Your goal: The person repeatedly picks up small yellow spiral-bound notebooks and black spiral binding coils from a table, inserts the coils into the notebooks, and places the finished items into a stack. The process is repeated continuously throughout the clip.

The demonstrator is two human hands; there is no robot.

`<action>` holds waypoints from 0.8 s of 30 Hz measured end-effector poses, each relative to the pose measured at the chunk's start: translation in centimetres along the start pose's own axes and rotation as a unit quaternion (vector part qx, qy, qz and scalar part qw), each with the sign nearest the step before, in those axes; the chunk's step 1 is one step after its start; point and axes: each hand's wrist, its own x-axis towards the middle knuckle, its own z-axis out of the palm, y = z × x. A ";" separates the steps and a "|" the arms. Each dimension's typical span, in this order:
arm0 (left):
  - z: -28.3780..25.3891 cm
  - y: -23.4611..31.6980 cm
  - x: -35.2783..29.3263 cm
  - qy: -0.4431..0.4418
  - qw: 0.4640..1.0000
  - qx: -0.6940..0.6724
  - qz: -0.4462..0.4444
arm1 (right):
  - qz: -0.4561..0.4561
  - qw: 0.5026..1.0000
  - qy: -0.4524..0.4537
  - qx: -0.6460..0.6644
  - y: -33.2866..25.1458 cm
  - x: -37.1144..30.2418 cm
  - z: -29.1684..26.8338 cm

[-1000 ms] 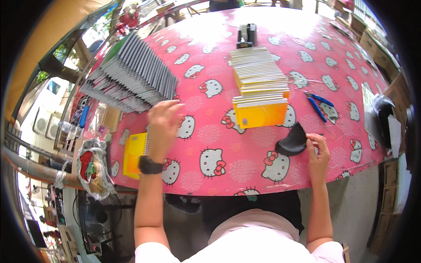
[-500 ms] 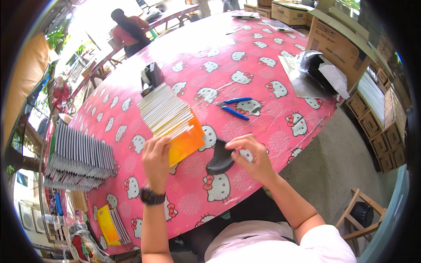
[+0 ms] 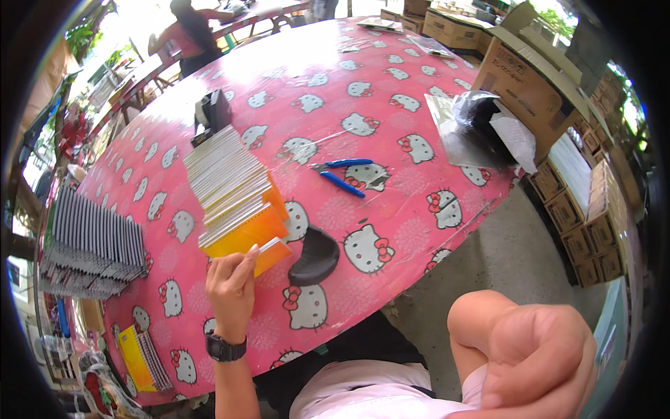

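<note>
My left hand point(image 3: 234, 288), with a black watch on its wrist, is closed on the front notebook point(image 3: 272, 255) of a tight row. The notebooks point(image 3: 241, 195) stand on edge, with orange-yellow covers and pale edges. Close by on their right lies a black curved pad point(image 3: 314, 257), untouched. My right hand point(image 3: 537, 353) is raised at the lower right, near the camera and off the table. Its fingers are curled in, and whatever they hold, if anything, is hidden.
Blue-handled pliers point(image 3: 343, 176) lie open beyond the pad, and a black tape dispenser point(image 3: 211, 115) stands behind the row. Spiral notebooks point(image 3: 94, 244) are stacked at left, yellow ones point(image 3: 143, 359) nearer. A carton point(image 3: 527, 84) stands far right. Another person point(image 3: 192, 38) sits beyond the pink table.
My right hand has left the black pad and risen toward the camera at the lower right. The front notebook now leans a little apart from the row. The whole view has shifted.
</note>
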 end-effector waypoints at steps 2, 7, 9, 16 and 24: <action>-0.2 -0.4 -0.5 0.006 1.000 0.009 -0.013 | 0.161 0.955 -0.088 -0.231 1.0 -1.0 0.2; -0.1 -0.1 0.0 0.017 1.000 0.005 0.002 | 0.497 0.859 0.033 0.119 19.7 -11.2 1.3; 0.2 -0.2 0.1 0.011 1.000 -0.006 0.005 | 0.544 0.827 -0.019 -0.138 28.7 -19.2 -1.7; 0.6 -0.8 0.1 0.025 0.999 0.009 -0.038 | 0.433 0.811 -0.068 -0.387 36.6 -22.9 -9.0; 0.8 -0.8 -0.1 0.031 0.998 -0.006 -0.049 | 0.549 0.745 -0.162 -0.344 35.7 -23.8 -8.0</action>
